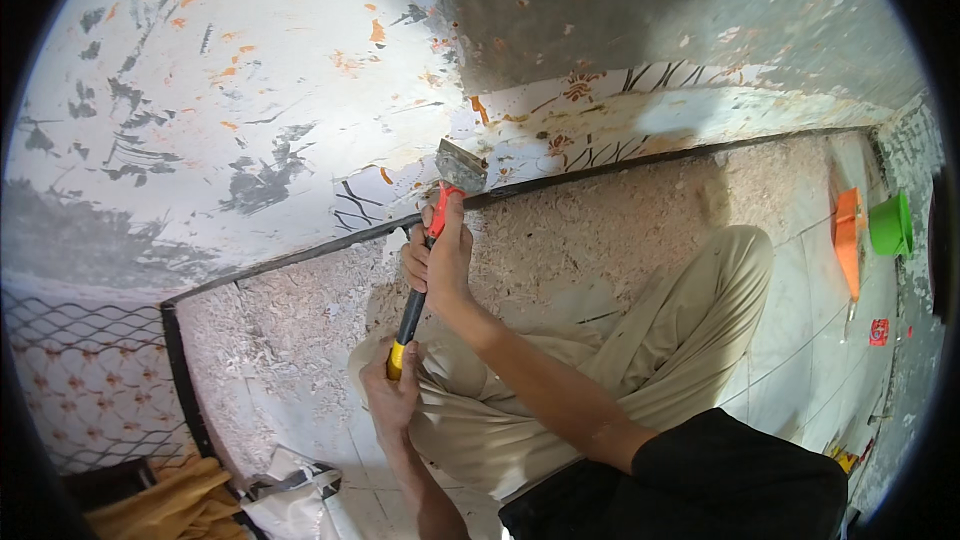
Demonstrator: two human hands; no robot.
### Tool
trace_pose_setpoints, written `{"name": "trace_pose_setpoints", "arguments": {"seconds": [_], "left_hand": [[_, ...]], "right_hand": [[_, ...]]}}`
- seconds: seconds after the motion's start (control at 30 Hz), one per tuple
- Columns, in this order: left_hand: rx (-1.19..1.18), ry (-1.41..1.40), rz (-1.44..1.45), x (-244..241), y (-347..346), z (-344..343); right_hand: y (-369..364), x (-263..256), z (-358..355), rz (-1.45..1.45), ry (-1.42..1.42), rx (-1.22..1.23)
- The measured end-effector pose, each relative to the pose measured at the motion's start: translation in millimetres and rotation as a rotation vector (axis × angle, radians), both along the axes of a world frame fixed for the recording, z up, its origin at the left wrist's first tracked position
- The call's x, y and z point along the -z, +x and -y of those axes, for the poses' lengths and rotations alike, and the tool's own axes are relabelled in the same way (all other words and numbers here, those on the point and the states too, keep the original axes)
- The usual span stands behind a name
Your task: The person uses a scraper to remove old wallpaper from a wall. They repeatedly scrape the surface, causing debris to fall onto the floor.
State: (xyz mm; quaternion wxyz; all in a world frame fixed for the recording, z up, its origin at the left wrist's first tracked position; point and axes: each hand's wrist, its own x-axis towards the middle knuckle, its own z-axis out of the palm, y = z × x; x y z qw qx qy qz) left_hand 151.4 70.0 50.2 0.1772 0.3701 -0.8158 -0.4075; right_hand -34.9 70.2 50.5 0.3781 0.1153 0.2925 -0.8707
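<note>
A long-handled scraper (461, 165) with a wide metal blade, a red neck and a black and yellow handle lies across the middle of the view. Its blade meets the lower wall, over a strip of patterned wall covering (525, 157). My right hand (448, 262) is closed round the handle just below the red neck. Lower down, my left hand (394, 386) grips the yellow end. The painted wall (300, 90) above shows grey and orange scraped patches.
Scrapings (600, 217) cover the floor along the wall. At right are an orange tool or container (847, 236), a green plastic cup (890, 225) and a red packet (878, 332). White plastic sheeting (296, 506) and yellow-brown cloth (172, 502) lie lower left, near a metal lattice (82, 330).
</note>
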Motion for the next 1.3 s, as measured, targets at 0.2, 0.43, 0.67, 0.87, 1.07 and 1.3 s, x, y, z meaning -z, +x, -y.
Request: {"name": "trace_pose_setpoints", "arguments": {"seconds": [0.2, 0.43, 0.67, 0.87, 1.07, 1.3], "left_hand": [[0.023, 0.081, 0.028, 5, 7, 25], [-0.026, 0.024, -0.034, 3, -1, 27], [0.027, 0.038, 0.046, -12, -20, 36], [-0.037, 0.151, 0.094, -9, -12, -14], [-0.078, 0.148, 0.111, -1, -10, -43], [-0.052, 0.091, 0.098, 8, -16, -43]], "right_hand": [[0, 0, 9, 0.001, -0.015, 0.029], [-4, -6, 12, 0.032, -0.073, 0.036], [-15, -15, -4, 0.013, -0.101, 0.078], [16, 3, -36, -0.141, -0.002, -0.068], [23, 11, -41, -0.119, 0.128, -0.114], [18, 13, -40, -0.103, 0.139, -0.094]]}}
